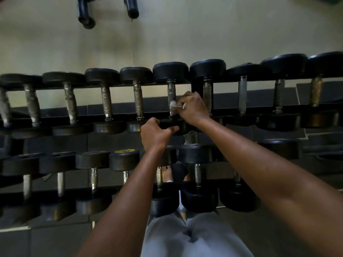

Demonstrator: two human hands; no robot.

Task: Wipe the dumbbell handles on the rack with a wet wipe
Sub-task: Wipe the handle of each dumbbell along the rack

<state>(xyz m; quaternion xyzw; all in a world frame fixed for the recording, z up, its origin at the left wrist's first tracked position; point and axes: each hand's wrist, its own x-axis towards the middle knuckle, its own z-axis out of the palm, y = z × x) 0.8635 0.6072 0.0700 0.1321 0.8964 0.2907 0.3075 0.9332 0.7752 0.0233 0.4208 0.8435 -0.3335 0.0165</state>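
Dumbbell handles run in a row across the upper tier of the rack, each one a worn metal bar between two dark round heads, and a second row sits on the tier below. The right hand is curled around a small white wet wipe and presses it against the near end of one handle close to the middle of the row, just above where that bar meets its front head. The left hand grips the front head of the same dumbbell, fingers wrapped over its rim, apparently to steady it or turn it. Judging from this, the wiping of this one handle is under way, with the wipe at the lower part of the bar; the stretch nearer the far head looks uncovered by the cloth. How many of the other handles have already been cleaned cannot be told from their look, since all appear equally dull and mottled. The next move likely calls for drawing the wipe along the length of the bar toward the far head, perhaps rolling the dumbbell with the steadying hand so the underside is reached too, before shifting to a neighbouring handle.
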